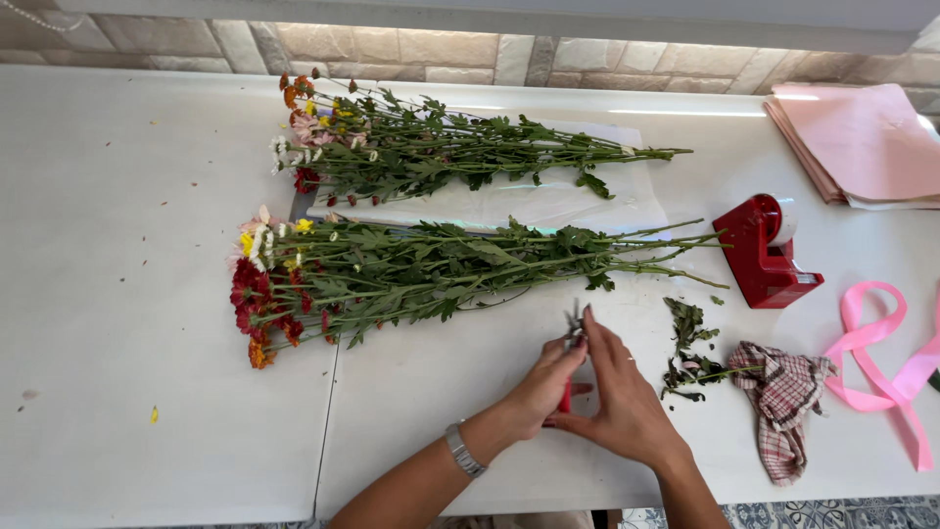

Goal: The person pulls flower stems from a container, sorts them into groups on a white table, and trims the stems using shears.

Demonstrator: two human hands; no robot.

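My left hand (541, 387), with a metal watch band at the wrist, and my right hand (622, 402) meet at the table's front middle. Both close around a small red-handled cutter (565, 396); its dark tips (574, 323) stick up between my fingers, and most of it is hidden. Just beyond my hands lies a bundle of long-stemmed flowers (411, 269), its red, yellow and white heads to the left. A second bundle (431, 147) lies farther back on a clear wrapping sheet (548, 206).
Cut leaves and stem bits (685, 343) lie right of my hands, beside a checked cloth (783, 397). A red tape dispenser (766, 260), a pink ribbon (881, 362) and a stack of pink paper (862, 142) are on the right of the white table (127, 294).
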